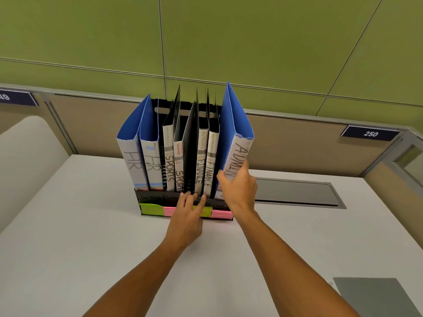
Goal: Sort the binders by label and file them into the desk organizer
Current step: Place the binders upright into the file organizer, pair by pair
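Binders with handwritten spine labels stood filed in the black mesh desk organizer on the white counter. The right hand gripped the blue ADMIN binder in the rightmost slot; the left hand rested relaxed against the organizer's front. Leaning outward, that binder could tip off if released early.

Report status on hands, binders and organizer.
Left hand open, fingers resting on organizer front rail. Right hand grips ADMIN binder at the right end. HR, SPORTS, FINANCE binders filed upright. Nothing in the way.
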A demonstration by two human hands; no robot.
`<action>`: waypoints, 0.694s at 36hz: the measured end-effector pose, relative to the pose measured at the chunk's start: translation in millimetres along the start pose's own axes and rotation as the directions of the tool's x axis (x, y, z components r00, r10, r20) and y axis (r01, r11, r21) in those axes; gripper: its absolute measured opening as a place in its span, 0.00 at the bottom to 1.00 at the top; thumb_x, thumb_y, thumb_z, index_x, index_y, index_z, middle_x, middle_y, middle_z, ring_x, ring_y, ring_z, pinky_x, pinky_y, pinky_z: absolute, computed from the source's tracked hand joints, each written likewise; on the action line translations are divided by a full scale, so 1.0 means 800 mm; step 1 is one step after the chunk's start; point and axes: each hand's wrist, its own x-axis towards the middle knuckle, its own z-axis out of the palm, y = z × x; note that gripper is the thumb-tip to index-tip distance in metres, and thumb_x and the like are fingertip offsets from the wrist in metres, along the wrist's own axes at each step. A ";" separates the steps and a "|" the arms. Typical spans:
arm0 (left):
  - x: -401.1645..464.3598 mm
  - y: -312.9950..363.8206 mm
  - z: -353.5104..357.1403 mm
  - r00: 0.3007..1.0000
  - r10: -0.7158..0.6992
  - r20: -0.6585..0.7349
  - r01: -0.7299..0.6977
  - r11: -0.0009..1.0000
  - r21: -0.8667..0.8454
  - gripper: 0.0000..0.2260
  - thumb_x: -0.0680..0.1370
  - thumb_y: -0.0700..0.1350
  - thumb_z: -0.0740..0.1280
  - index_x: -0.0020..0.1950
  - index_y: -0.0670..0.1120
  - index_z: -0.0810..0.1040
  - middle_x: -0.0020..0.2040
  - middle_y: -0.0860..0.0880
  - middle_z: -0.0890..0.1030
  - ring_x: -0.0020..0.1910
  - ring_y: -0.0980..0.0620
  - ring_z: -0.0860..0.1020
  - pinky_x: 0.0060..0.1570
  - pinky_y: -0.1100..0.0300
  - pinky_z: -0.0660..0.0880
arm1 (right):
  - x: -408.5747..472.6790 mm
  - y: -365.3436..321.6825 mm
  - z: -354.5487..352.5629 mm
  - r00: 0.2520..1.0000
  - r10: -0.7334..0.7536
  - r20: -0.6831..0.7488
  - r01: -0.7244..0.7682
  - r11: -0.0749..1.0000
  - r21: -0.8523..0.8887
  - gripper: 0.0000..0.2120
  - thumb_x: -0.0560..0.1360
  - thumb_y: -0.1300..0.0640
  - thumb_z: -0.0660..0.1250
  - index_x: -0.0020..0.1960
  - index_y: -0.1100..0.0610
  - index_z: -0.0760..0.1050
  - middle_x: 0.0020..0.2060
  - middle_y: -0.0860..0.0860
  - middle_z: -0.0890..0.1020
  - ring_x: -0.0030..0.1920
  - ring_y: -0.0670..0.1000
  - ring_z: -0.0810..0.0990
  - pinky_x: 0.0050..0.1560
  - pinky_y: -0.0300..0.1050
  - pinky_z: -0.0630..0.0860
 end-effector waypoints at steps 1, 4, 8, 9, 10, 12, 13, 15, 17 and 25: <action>0.000 0.000 0.000 1.000 -0.002 0.001 0.002 1.000 0.001 0.30 0.69 0.40 0.73 0.72 0.42 0.74 0.62 0.38 0.77 0.66 0.37 0.71 0.67 0.41 0.73 | -0.001 0.001 0.002 1.000 0.002 0.010 -0.002 1.000 -0.014 0.26 0.76 0.45 0.70 0.69 0.53 0.66 0.62 0.55 0.81 0.57 0.58 0.82 0.49 0.46 0.81; -0.001 0.001 0.000 1.000 -0.004 0.000 0.004 1.000 -0.007 0.30 0.69 0.40 0.73 0.71 0.42 0.74 0.62 0.38 0.77 0.66 0.38 0.71 0.66 0.41 0.74 | -0.013 0.007 0.013 0.999 0.012 0.039 -0.010 0.998 -0.057 0.26 0.76 0.46 0.70 0.68 0.53 0.65 0.61 0.55 0.81 0.56 0.58 0.82 0.48 0.47 0.82; -0.002 0.001 -0.002 1.000 -0.006 0.001 0.006 1.000 -0.025 0.30 0.69 0.39 0.74 0.71 0.42 0.75 0.62 0.38 0.77 0.66 0.37 0.72 0.65 0.42 0.75 | -0.035 0.011 0.027 0.997 0.011 0.080 -0.003 0.996 -0.091 0.26 0.76 0.45 0.71 0.68 0.53 0.65 0.62 0.55 0.80 0.57 0.58 0.82 0.48 0.47 0.82; -0.003 0.001 -0.004 1.000 -0.005 0.001 0.005 1.000 -0.024 0.30 0.69 0.39 0.74 0.71 0.42 0.75 0.62 0.38 0.77 0.66 0.36 0.72 0.64 0.42 0.75 | -0.036 0.010 0.027 0.996 0.014 0.083 -0.006 0.996 -0.086 0.26 0.76 0.45 0.71 0.68 0.54 0.66 0.63 0.55 0.80 0.57 0.58 0.82 0.49 0.47 0.82; -0.003 0.001 -0.005 1.000 -0.003 0.002 0.003 1.000 -0.023 0.30 0.68 0.39 0.74 0.71 0.42 0.75 0.61 0.38 0.77 0.66 0.37 0.73 0.64 0.42 0.75 | -0.035 0.008 0.026 0.997 0.015 0.080 -0.009 0.997 -0.079 0.26 0.76 0.46 0.71 0.68 0.54 0.67 0.62 0.55 0.81 0.57 0.59 0.82 0.49 0.47 0.82; -0.004 0.000 -0.005 1.000 0.002 0.004 -0.002 1.000 -0.025 0.30 0.68 0.39 0.74 0.71 0.42 0.75 0.61 0.38 0.77 0.65 0.37 0.73 0.63 0.42 0.76 | -0.030 0.005 0.019 0.998 0.018 0.063 -0.015 0.998 -0.059 0.25 0.76 0.46 0.71 0.67 0.54 0.68 0.61 0.55 0.81 0.57 0.59 0.82 0.50 0.48 0.82; -0.004 -0.001 -0.005 1.000 0.003 0.000 -0.003 1.000 -0.025 0.30 0.68 0.38 0.74 0.71 0.42 0.75 0.61 0.38 0.77 0.65 0.37 0.72 0.63 0.42 0.76 | -0.025 0.002 0.014 0.999 0.016 0.052 -0.013 0.999 -0.050 0.25 0.76 0.46 0.71 0.67 0.54 0.68 0.61 0.55 0.82 0.56 0.58 0.82 0.49 0.48 0.82; -0.004 0.000 -0.004 1.000 -0.004 0.000 0.004 1.000 -0.016 0.31 0.68 0.39 0.74 0.71 0.42 0.74 0.62 0.39 0.77 0.65 0.37 0.72 0.63 0.43 0.76 | -0.016 -0.006 0.003 1.000 -0.002 0.020 0.003 0.999 -0.045 0.23 0.75 0.46 0.70 0.66 0.54 0.69 0.59 0.54 0.83 0.53 0.57 0.83 0.48 0.47 0.82; -0.004 0.000 -0.002 1.000 -0.012 0.005 0.012 1.000 -0.008 0.31 0.68 0.40 0.74 0.72 0.42 0.74 0.62 0.39 0.77 0.66 0.37 0.72 0.64 0.43 0.76 | -0.008 -0.014 -0.007 1.000 -0.023 -0.008 0.022 0.999 -0.041 0.23 0.75 0.47 0.70 0.65 0.55 0.70 0.58 0.54 0.83 0.52 0.58 0.83 0.48 0.49 0.82; -0.005 0.000 -0.001 1.000 -0.004 0.009 0.004 1.000 0.009 0.30 0.70 0.40 0.72 0.72 0.42 0.74 0.63 0.39 0.77 0.66 0.37 0.72 0.66 0.41 0.73 | -0.005 -0.003 -0.002 0.998 0.003 0.068 0.005 0.994 -0.112 0.23 0.76 0.47 0.69 0.66 0.56 0.68 0.58 0.56 0.83 0.52 0.58 0.82 0.48 0.51 0.82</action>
